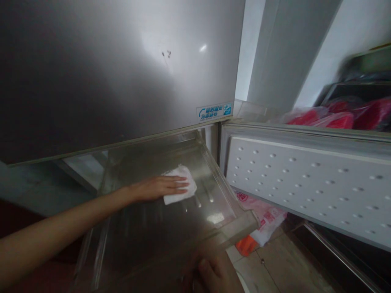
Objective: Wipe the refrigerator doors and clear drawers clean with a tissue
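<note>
- The scene is dimly lit, the lower left sunk in shadow.
- A small, sharp glare is thrown back by the upper door (131, 97).
- Pale reflections are spread over the drawer (152, 236).
- Objects at the upper right edge are blurred.

A clear drawer (137, 226) juts out below the fridge body (122, 81), its flat base smooth and shiny, with raised rims along its sides. A white cloth (179, 198) lies on the base. On the tiled floor (279, 254) beyond are a red-printed plastic bag (269, 217) and something orange (246, 245) touching it.
</note>
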`<state>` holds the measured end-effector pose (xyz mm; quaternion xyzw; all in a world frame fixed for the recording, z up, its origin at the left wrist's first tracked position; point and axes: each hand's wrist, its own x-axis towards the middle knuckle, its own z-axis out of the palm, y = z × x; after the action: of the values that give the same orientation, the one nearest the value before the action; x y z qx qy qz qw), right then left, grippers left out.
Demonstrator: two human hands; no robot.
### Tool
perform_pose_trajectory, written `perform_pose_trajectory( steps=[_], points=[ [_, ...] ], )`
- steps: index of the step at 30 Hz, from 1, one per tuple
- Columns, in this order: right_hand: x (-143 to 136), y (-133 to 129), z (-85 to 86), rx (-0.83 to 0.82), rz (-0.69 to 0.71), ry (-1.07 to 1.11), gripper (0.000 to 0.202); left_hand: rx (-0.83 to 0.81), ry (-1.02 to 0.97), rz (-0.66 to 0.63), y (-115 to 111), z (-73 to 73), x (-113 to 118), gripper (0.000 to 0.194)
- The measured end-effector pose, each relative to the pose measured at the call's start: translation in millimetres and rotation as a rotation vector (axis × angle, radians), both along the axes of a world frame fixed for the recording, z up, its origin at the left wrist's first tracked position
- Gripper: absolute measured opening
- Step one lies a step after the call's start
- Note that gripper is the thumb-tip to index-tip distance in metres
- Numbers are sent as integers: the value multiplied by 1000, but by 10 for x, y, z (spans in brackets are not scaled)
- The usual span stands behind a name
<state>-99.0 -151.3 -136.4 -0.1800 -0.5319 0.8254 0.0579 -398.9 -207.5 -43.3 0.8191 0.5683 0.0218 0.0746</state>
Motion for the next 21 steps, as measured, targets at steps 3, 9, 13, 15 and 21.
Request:
perform_pose_trajectory(
  steps=[3,9,13,15,21],
  points=[
    [-12,10,20,6,2,47,68,69,-29,145,161,58,-437,45],
    [-40,14,-28,27,27,107,71,212,-39,429,455,80,-907,48],
    [-48,18,-53,75,22,124,71,247,-60,478,537,-2,-945,44],
    [-41,24,-28,76,23,124,71,245,-68,487,515,-44,-914,45],
    [-10,74,-5,112,36,86,73,168,-82,355,288,-128,-535,46]
  ],
)
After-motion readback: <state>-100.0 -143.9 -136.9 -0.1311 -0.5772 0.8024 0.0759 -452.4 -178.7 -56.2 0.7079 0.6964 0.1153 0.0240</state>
